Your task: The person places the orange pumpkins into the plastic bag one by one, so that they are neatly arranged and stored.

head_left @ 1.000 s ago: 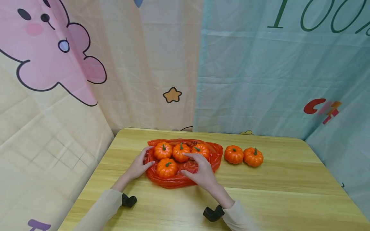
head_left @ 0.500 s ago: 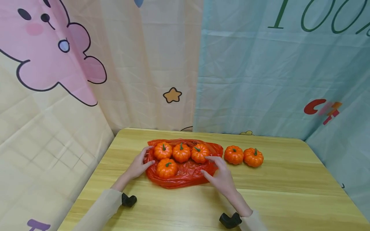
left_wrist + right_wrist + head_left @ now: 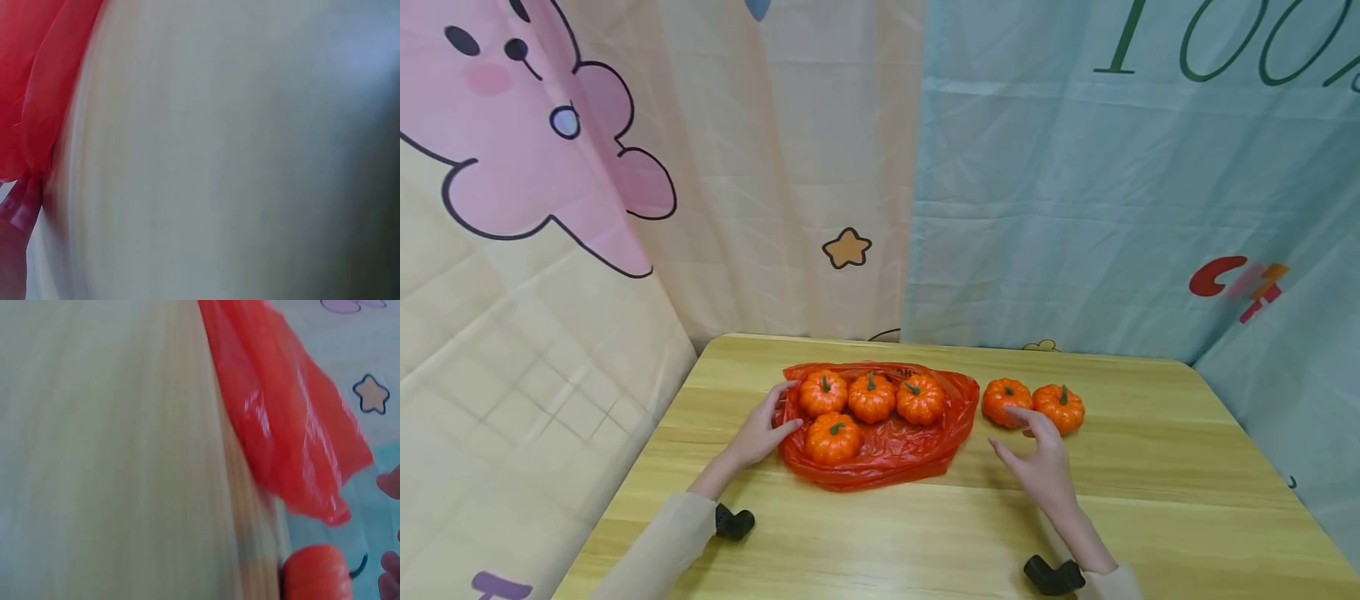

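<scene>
Lower centre, a red plastic bag (image 3: 917,454) of miniature pumpkins (image 3: 871,400) is being gripped by the left hand (image 3: 762,433); right of centre, loose pumpkins (image 3: 1004,393) are being partly hidden by the wide-spread right hand (image 3: 1045,468).

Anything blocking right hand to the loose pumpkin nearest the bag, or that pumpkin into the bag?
Nothing visible between the right hand and that loose pumpkin. Going into the red bag, only its crumpled right rim stands in between.
</scene>
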Demonstrator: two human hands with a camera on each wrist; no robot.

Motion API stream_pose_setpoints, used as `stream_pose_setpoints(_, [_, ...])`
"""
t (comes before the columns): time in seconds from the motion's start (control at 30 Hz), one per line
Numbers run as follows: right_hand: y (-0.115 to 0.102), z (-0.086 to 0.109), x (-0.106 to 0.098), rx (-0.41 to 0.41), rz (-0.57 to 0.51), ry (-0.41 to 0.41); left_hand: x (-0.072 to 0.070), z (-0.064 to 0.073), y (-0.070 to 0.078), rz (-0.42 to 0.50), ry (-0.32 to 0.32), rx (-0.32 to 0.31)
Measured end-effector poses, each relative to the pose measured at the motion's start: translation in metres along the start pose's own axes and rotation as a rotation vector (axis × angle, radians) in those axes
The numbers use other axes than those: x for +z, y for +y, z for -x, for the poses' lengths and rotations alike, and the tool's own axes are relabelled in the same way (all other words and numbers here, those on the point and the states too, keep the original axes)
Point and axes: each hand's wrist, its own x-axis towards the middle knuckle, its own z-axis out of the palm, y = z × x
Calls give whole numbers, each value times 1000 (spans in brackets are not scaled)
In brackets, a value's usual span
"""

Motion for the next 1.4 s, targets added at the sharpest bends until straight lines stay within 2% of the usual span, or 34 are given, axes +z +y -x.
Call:
stream_pose_setpoints(0.17, [16,5,-13,51,12,4,6,-4,-31,8,7,12])
stream_pose_setpoints(0.7, [57,2,-49,276,30,72,9,-3,-34,-1,7,0])
stream_pose_setpoints(0.9, [70,-3,-53,371,47,66,8,-3,-35,0,9,4])
stream_pose_setpoints(1.13, [82,-10,-52,475,6,54,8,-3,-35,-12,4,9])
stream_pose_setpoints(1.23, [86,-14,-51,496,-12,45,8,-4,-35,-8,8,10])
stream_pose_setpoints(1.4, [93,-21,-49,510,-53,0,10,-4,-37,-43,36,52])
